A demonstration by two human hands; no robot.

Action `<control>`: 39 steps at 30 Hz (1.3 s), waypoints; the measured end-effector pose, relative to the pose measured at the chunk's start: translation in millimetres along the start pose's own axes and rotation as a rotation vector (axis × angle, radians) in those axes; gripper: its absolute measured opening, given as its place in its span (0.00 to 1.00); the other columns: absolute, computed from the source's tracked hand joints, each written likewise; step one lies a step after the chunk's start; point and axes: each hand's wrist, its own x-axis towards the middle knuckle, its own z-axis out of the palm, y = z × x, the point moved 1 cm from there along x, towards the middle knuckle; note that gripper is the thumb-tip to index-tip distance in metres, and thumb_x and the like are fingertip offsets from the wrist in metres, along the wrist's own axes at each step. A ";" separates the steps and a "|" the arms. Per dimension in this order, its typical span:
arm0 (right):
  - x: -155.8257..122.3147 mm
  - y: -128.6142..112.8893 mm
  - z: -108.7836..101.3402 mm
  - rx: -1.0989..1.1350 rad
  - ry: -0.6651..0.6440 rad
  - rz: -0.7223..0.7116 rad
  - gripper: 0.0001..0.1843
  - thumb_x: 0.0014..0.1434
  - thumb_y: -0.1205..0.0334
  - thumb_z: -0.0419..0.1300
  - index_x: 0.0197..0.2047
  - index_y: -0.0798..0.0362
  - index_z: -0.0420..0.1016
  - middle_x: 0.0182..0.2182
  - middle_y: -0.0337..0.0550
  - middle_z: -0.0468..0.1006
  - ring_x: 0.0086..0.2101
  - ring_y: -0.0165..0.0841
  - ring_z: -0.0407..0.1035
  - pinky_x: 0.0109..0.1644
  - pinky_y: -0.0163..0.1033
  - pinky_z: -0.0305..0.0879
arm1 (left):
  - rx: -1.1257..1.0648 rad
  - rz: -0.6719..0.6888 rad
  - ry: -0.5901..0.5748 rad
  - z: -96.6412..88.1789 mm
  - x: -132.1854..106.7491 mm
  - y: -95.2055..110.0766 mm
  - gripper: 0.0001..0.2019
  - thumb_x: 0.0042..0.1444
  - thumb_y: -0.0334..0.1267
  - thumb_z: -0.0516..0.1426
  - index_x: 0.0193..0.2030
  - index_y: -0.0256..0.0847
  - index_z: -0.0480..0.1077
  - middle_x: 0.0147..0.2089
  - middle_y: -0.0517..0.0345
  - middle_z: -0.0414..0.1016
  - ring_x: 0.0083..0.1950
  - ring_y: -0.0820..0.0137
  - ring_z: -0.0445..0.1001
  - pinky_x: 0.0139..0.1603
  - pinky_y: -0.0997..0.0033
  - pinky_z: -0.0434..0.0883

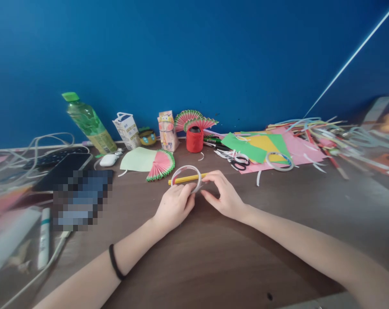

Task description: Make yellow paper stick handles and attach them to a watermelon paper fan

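Observation:
My left hand (175, 206) is closed on a roll of clear or whitish tape (188, 167), pinching the near side of the ring between thumb and fingers so that it stands upright. My right hand (225, 196) is just to the right of the roll, thumb and forefinger spread apart with a gap between them. Its fingertips are close to the tape's edge; whether they touch it is unclear. A yellow pencil-like stick (181, 179) lies behind the roll, partly seen through the ring. Left of it rests a pink and green pleated paper fan (162, 165) on pale green paper (137, 159).
Scissors (240, 163), coloured paper (305, 150) and another tape roll (279, 162) lie at right. Behind stand a red-wrapped jar (194, 140), a small carton (126, 128) and a green bottle (91, 122). A phone (85, 197), a marker (44, 238) and cables are at left.

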 end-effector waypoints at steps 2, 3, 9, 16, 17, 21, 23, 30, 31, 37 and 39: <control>-0.1 0.6 1.5 0.022 -0.032 0.006 0.09 0.57 0.66 0.55 0.43 0.51 0.62 0.36 0.45 0.70 0.36 0.34 0.67 0.41 0.42 0.66 | 0.007 0.021 -0.008 -0.2 0.2 0.6 0.09 0.56 0.30 0.47 0.42 0.37 0.65 0.33 0.52 0.76 0.33 0.67 0.75 0.36 0.67 0.71; -0.4 0.9 2.2 0.032 -0.047 0.006 0.08 0.57 0.66 0.55 0.42 0.51 0.63 0.35 0.44 0.71 0.35 0.33 0.67 0.40 0.41 0.66 | 0.010 0.028 -0.009 -0.3 0.2 0.9 0.09 0.56 0.30 0.47 0.41 0.37 0.65 0.32 0.53 0.76 0.33 0.67 0.75 0.35 0.67 0.71; -2.2 1.4 3.5 0.042 -0.065 0.051 0.04 0.59 0.61 0.54 0.38 0.51 0.63 0.31 0.41 0.72 0.33 0.32 0.68 0.37 0.38 0.67 | 0.000 0.031 0.017 -0.4 -0.6 0.7 0.08 0.56 0.31 0.48 0.39 0.37 0.67 0.30 0.54 0.75 0.33 0.67 0.74 0.35 0.66 0.70; 0.3 -2.2 2.2 -0.023 -0.136 -0.023 0.06 0.61 0.62 0.53 0.32 0.52 0.64 0.29 0.41 0.70 0.31 0.31 0.66 0.36 0.37 0.66 | 0.059 0.051 0.025 -1.8 0.6 1.5 0.09 0.57 0.32 0.47 0.36 0.38 0.68 0.26 0.57 0.73 0.29 0.70 0.72 0.33 0.69 0.68; 0.2 -2.6 2.5 -0.043 -0.142 -0.039 0.06 0.61 0.62 0.52 0.31 0.52 0.64 0.28 0.40 0.70 0.30 0.30 0.66 0.36 0.37 0.66 | 0.061 0.056 0.024 -1.9 0.8 1.9 0.09 0.57 0.32 0.48 0.35 0.38 0.68 0.26 0.57 0.73 0.28 0.70 0.71 0.32 0.70 0.67; 0.1 -4.4 4.0 -0.163 -0.172 -0.138 0.10 0.63 0.62 0.49 0.29 0.53 0.63 0.24 0.40 0.69 0.27 0.30 0.64 0.33 0.36 0.63 | 0.085 0.060 0.016 -1.7 0.4 2.5 0.09 0.55 0.31 0.48 0.30 0.39 0.68 0.21 0.59 0.69 0.25 0.70 0.68 0.29 0.70 0.64; 0.7 -4.6 4.1 -0.237 -0.184 -0.181 0.12 0.63 0.62 0.48 0.28 0.53 0.64 0.24 0.41 0.69 0.27 0.31 0.63 0.32 0.36 0.62 | 0.096 0.056 0.006 -1.3 0.0 2.3 0.10 0.55 0.31 0.48 0.29 0.39 0.69 0.20 0.60 0.68 0.25 0.71 0.66 0.29 0.70 0.64; 1.6 -4.3 2.1 -0.339 -0.231 -0.266 0.15 0.63 0.64 0.46 0.28 0.54 0.68 0.25 0.43 0.71 0.26 0.31 0.62 0.31 0.37 0.58 | 0.088 0.065 0.013 -1.8 0.3 1.9 0.10 0.55 0.31 0.48 0.28 0.40 0.68 0.21 0.59 0.68 0.25 0.71 0.65 0.29 0.70 0.62; 1.5 -4.7 1.7 -0.344 -0.226 -0.270 0.15 0.63 0.65 0.46 0.27 0.54 0.68 0.25 0.43 0.71 0.26 0.31 0.62 0.30 0.37 0.58 | 0.080 0.067 0.014 -2.3 0.5 2.0 0.10 0.55 0.31 0.47 0.28 0.40 0.68 0.21 0.60 0.68 0.25 0.71 0.65 0.29 0.71 0.62; -0.6 -8.0 0.8 -0.358 -0.207 -0.381 0.16 0.61 0.66 0.47 0.24 0.54 0.68 0.21 0.40 0.70 0.23 0.29 0.61 0.28 0.35 0.58 | 0.002 0.084 0.009 -6.6 0.8 2.3 0.09 0.53 0.31 0.48 0.27 0.40 0.67 0.19 0.61 0.65 0.23 0.73 0.63 0.28 0.72 0.61; -0.8 -8.5 0.4 -0.354 -0.211 -0.401 0.17 0.61 0.66 0.47 0.24 0.54 0.68 0.21 0.40 0.70 0.23 0.28 0.62 0.29 0.34 0.58 | -0.038 0.070 -0.007 -7.8 1.2 2.2 0.09 0.53 0.31 0.48 0.27 0.40 0.67 0.20 0.61 0.64 0.23 0.73 0.63 0.28 0.72 0.61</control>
